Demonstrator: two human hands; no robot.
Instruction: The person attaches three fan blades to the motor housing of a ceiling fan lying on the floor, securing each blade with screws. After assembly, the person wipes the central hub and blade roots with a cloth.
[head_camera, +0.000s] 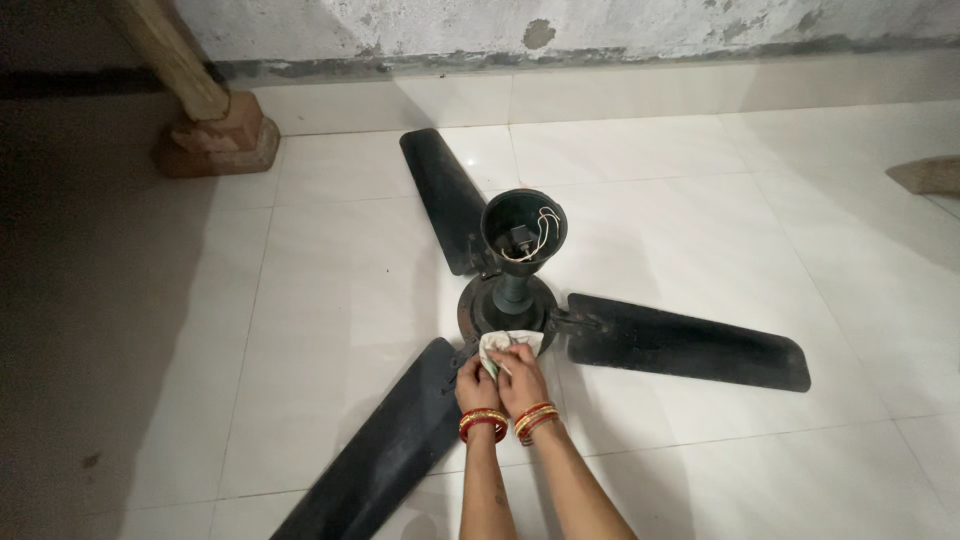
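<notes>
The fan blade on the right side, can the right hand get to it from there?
Probably yes. The right hand rests on the cloth at the fan's hub, and that blade starts just beside it, with only bare floor tiles between.

Open floor (700, 160) between spread fan blades (690, 345)

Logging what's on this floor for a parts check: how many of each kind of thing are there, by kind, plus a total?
Fan blades: 3
Fan motor hub: 1
Canopy cup: 1
Cloth, under left hand and right hand: 1
Brick: 1
Wooden post: 1
Total: 8
</notes>
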